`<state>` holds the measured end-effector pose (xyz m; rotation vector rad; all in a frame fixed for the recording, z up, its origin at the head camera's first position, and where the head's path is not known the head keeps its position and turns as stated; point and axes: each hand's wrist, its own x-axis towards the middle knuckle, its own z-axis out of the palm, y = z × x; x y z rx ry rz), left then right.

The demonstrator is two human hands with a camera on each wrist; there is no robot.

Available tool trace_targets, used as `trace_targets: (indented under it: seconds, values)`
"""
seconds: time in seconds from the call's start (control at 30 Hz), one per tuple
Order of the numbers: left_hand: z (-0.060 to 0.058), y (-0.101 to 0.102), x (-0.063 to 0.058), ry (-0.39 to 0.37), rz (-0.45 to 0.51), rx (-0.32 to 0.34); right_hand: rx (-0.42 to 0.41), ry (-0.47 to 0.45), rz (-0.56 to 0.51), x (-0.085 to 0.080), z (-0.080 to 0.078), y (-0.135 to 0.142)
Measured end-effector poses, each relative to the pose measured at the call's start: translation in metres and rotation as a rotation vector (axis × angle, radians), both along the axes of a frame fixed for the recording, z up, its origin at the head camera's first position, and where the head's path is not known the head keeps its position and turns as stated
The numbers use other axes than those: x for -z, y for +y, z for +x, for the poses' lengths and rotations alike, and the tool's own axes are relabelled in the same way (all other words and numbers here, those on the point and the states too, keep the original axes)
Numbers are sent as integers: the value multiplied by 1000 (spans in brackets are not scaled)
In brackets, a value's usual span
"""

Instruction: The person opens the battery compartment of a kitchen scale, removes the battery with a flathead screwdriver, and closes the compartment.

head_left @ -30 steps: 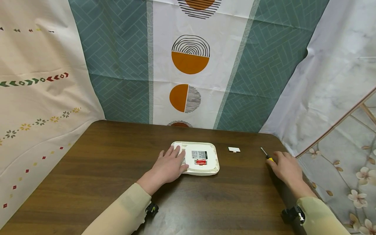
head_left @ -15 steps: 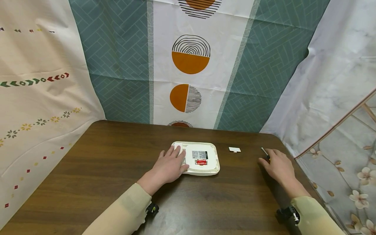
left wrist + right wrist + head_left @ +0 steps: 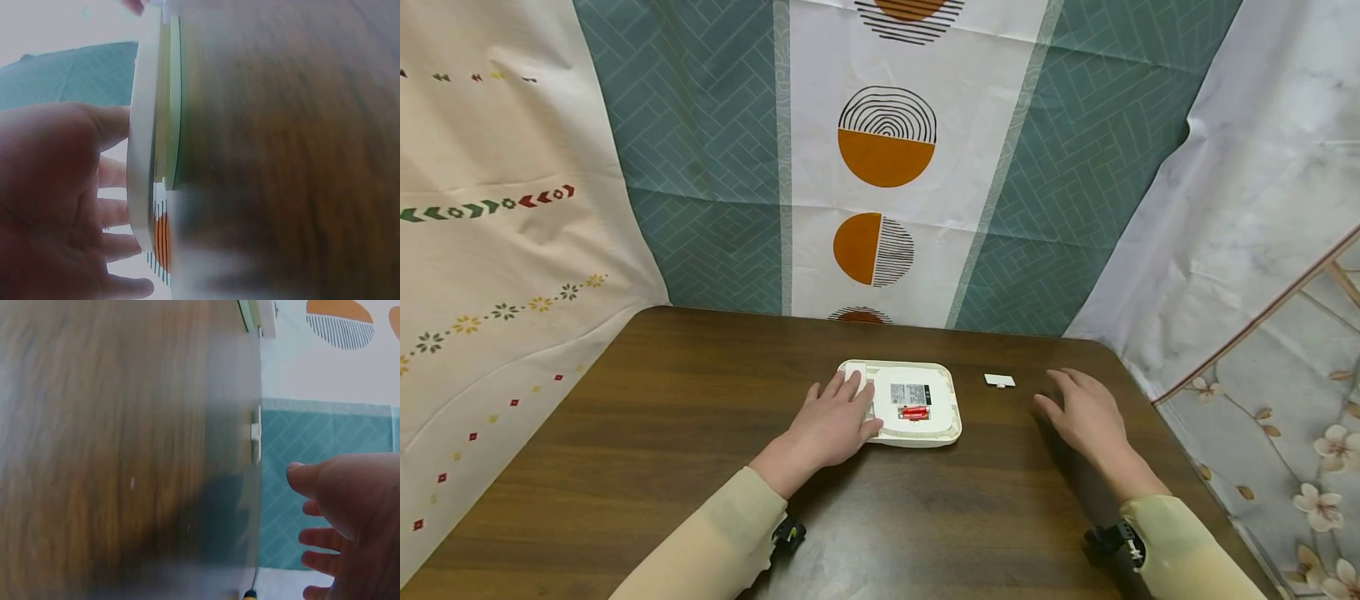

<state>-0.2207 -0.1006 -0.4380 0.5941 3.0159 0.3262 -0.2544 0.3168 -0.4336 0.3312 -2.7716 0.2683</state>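
Small white cover (image 3: 999, 380) on the tabletop (image 3: 662, 433), lying in the strip between the white box (image 3: 942, 408) to its left and the right hand (image 3: 1086, 417) to its right. The cover lies to the left of the right hand, about level with its fingertips in depth, and apart from both hand and box. Its long axis runs roughly left to right, with the small tab on its near long side. The right hand is the nearer of the two, raised over the tabletop with fingers loosely bent and nothing in its grasp; judged from this position, a reach to the cover would run leftward, meeting its right end first. The left hand (image 3: 827, 425), with the width of the box between it and the cover, lies over the box's left end, fingers extended and spread, not clenched. A red battery (image 3: 913, 412) sits in the recess of the box. The screwdriver (image 3: 250, 595) shows only in part, at the edge of the right wrist view.
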Motion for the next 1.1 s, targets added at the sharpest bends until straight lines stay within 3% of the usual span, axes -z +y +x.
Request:
trace_targets:
  seconds: [0.53, 1.1]
  values:
    - [0, 0, -1, -9, -1, -1, -49, -47, -20, -5, -1, -46]
    - [-1, 0, 0, -1, -9, 1, -167, -98, -67, -3, 0, -87]
